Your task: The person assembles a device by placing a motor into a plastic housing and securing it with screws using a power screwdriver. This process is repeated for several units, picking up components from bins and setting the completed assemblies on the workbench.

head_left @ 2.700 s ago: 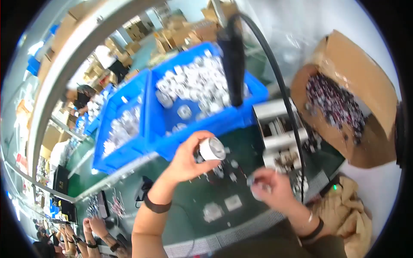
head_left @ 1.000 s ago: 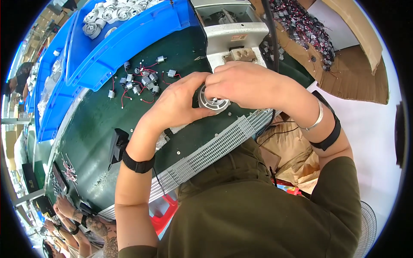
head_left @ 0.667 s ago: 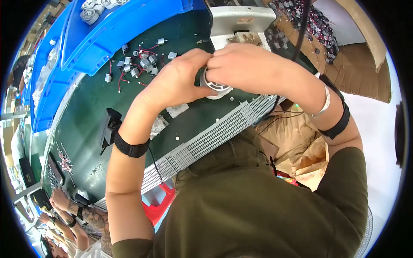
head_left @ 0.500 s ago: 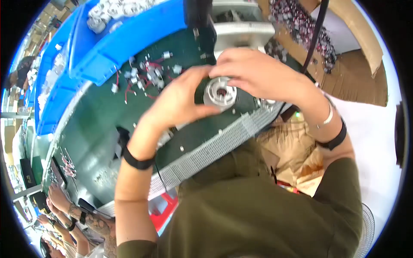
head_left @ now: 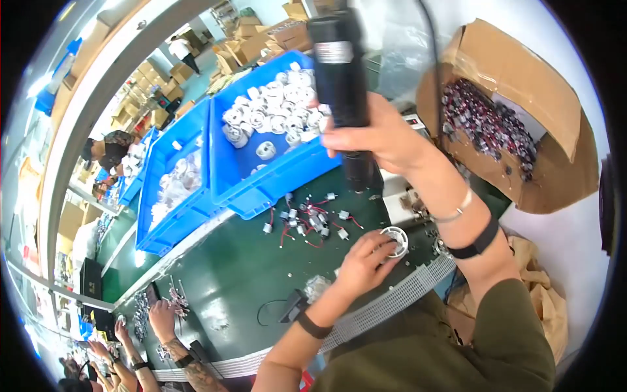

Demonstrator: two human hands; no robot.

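My right hand [head_left: 385, 137] is raised and wrapped round a black cylindrical power screwdriver [head_left: 343, 78], which hangs upright above the bench with its tip pointing down. A dark cable runs near it. Lower down, my left hand [head_left: 364, 264] grips a round white plastic housing [head_left: 402, 240] that rests on the green bench. The fingers reach over its rim and partly hide its inside. Several small motors with red wires [head_left: 317, 222] lie loose beyond my left hand. Close to the housing stands a pale metal fixture [head_left: 396, 201], partly behind the screwdriver.
Blue bins [head_left: 245, 199] hold white round parts and clear-wrapped pieces. At the right, an open cardboard box [head_left: 555, 176] holds many small wired parts. A perforated strip [head_left: 366, 320] edges the bench. Another person's hand [head_left: 162, 320] works at lower left, near thin wires and a dark tray.
My right hand has left the white housing, risen and taken hold of the screwdriver. My left hand stays at the housing. The view has tilted up, showing more of the bins.
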